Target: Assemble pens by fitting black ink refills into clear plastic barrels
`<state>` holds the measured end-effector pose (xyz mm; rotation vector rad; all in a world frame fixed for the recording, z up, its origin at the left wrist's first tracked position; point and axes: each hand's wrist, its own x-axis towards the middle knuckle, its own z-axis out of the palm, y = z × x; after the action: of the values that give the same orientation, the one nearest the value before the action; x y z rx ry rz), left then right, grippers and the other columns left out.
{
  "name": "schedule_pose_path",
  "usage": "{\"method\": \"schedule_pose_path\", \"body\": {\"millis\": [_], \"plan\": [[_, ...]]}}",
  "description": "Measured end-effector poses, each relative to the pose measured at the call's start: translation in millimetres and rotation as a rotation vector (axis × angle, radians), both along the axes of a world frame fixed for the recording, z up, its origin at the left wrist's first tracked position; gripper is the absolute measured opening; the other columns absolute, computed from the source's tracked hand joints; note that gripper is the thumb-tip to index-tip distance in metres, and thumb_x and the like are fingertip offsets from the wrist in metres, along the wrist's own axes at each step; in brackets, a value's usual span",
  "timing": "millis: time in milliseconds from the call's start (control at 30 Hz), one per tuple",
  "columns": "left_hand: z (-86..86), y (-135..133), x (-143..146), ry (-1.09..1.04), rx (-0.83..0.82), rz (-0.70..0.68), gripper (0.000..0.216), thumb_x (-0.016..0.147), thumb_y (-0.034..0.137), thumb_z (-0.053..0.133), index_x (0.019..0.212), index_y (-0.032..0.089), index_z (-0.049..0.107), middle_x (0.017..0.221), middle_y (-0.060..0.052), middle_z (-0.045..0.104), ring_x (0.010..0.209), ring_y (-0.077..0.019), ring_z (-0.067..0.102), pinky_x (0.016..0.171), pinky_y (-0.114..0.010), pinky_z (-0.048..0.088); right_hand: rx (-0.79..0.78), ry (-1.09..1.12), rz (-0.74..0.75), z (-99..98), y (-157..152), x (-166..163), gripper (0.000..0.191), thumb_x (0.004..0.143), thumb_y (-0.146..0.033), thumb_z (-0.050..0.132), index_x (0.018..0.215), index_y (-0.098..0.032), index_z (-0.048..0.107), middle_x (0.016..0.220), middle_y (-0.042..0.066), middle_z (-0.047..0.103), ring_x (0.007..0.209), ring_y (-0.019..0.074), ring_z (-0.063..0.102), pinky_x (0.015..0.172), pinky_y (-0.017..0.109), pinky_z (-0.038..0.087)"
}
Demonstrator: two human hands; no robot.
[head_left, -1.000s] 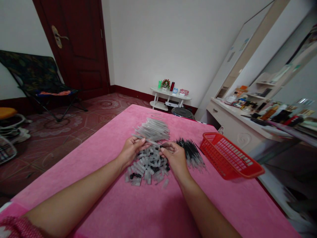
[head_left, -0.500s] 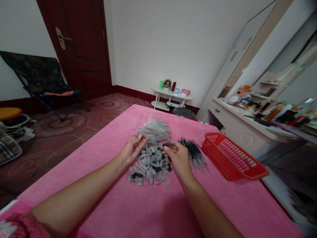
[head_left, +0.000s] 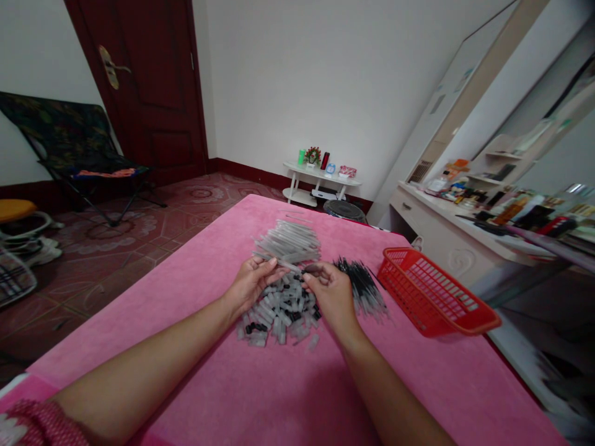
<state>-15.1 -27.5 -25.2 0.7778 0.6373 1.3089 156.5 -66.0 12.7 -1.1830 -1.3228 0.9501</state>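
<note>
My left hand (head_left: pixel 253 284) pinches a clear plastic pen barrel (head_left: pixel 289 266), which slants out to the right over the heap. Close to the barrel's right end, my right hand (head_left: pixel 333 290) is closed on a small black piece (head_left: pixel 304 272), mostly hidden by the fingers. Whether piece and barrel touch I cannot tell. Beneath both hands spreads a heap of translucent pen caps (head_left: pixel 279 313) with small black parts mixed in. More clear barrels (head_left: pixel 292 238) lie stacked just beyond. Black-and-clear pen refills (head_left: pixel 362 288) form a bundle right of my right hand.
A red plastic basket (head_left: pixel 404 291) stands on the pink table cover (head_left: pixel 204 371) at the right edge. Past it is a white dresser (head_left: pixel 446 229) crowded with bottles. A low white stand (head_left: pixel 297 167), a folding chair (head_left: pixel 74 136) and a door lie farther off.
My left hand has shifted slightly right, and the barrel in it now reaches toward my right hand. The right hand has moved a little left with the black piece.
</note>
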Motion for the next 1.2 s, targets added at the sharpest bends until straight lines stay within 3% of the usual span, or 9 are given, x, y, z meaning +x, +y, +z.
{"method": "schedule_pose_path", "body": {"millis": [533, 800, 933, 1100, 1200], "plan": [[1.6, -2.7, 3.2, 0.04, 0.012, 0.037, 0.033, 0.061, 0.028, 0.082, 0.079, 0.011, 0.061, 0.075, -0.003, 0.071, 0.074, -0.0168, 0.07, 0.08, -0.03, 0.057, 0.175, -0.161, -0.065, -16.5, 3.8, 4.1, 0.011, 0.074, -0.023, 0.061, 0.083, -0.018, 0.064, 0.076, 0.002, 0.066, 0.066, 0.0163, 0.063, 0.061, 0.027, 0.053], [0.3, -2.7, 3.3, 0.046, -0.003, 0.033, 0.035, 0.061, 0.028, 0.082, 0.082, 0.011, 0.06, 0.074, -0.004, 0.071, 0.073, -0.0166, 0.07, 0.078, -0.029, 0.057, 0.166, -0.16, -0.064, -15.9, 4.0, 1.9, 0.011, 0.072, -0.024, 0.062, 0.081, -0.018, 0.064, 0.076, 0.003, 0.068, 0.067, 0.0173, 0.064, 0.061, 0.026, 0.052], [1.7, -5.4, 2.8, 0.035, 0.067, -0.014, 0.036, 0.064, 0.027, 0.08, 0.088, 0.012, 0.058, 0.079, -0.004, 0.071, 0.075, -0.016, 0.07, 0.078, -0.027, 0.056, 0.089, -0.132, -0.071, -13.7, 1.9, 1.5, 0.013, 0.074, -0.028, 0.061, 0.08, -0.017, 0.062, 0.072, 0.002, 0.067, 0.059, 0.0163, 0.063, 0.054, 0.025, 0.049], [3.2, -8.6, 4.6, 0.047, 0.109, -0.036, 0.037, 0.065, 0.03, 0.079, 0.091, 0.014, 0.057, 0.083, -0.004, 0.072, 0.078, -0.0174, 0.07, 0.077, -0.028, 0.056, 0.026, -0.265, -0.025, -10.2, -0.1, 3.7, 0.041, 0.088, -0.048, 0.041, 0.065, -0.017, 0.055, 0.052, 0.0, 0.058, 0.04, 0.0124, 0.052, 0.041, 0.023, 0.038], [1.6, -7.6, 5.2, 0.043, 0.091, -0.012, 0.035, 0.066, 0.029, 0.079, 0.089, 0.014, 0.058, 0.079, -0.003, 0.071, 0.076, -0.0155, 0.07, 0.077, -0.027, 0.056, 0.039, -0.252, -0.026, -8.0, 0.5, 5.0, 0.032, 0.085, -0.047, 0.048, 0.076, -0.017, 0.056, 0.061, 0.0, 0.062, 0.044, 0.0122, 0.054, 0.042, 0.022, 0.039]]}}
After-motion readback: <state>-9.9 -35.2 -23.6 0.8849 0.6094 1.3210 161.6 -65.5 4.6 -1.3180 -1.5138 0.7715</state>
